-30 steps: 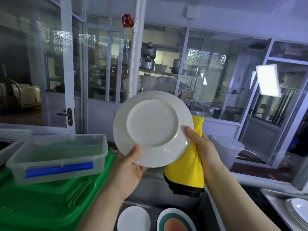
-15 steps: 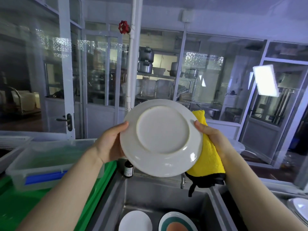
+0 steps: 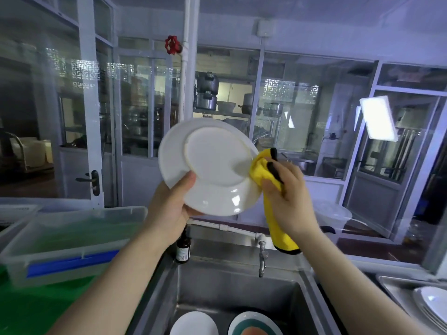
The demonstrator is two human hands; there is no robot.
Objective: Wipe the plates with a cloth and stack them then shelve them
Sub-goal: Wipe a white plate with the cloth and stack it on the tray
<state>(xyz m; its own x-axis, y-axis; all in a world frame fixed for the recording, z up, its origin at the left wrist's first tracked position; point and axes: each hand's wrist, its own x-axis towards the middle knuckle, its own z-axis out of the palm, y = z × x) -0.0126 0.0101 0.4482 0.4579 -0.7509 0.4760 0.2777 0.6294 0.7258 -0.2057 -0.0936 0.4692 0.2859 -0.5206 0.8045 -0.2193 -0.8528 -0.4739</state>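
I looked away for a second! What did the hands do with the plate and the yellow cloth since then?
The right hand brought the yellow cloth from behind the white plate round onto the underside facing the camera, bunched against its right edge. The left hand shifted its grip to the plate's lower left rim. Same as before: two plates in the sink.

The plate (image 3: pixel 210 165) is held up above the sink (image 3: pixel 242 281), left hand (image 3: pixel 169 209) at its lower left edge, right hand (image 3: pixel 290 199) with the cloth (image 3: pixel 260 170) at its right. In the sink lie 2 plates (image 3: pixel 193 323). A bottle (image 3: pixel 183 247) stands behind the sink's left corner, a lidded container (image 3: pixel 72 240) further left, stacked plates (image 3: pixel 433 308) far right.
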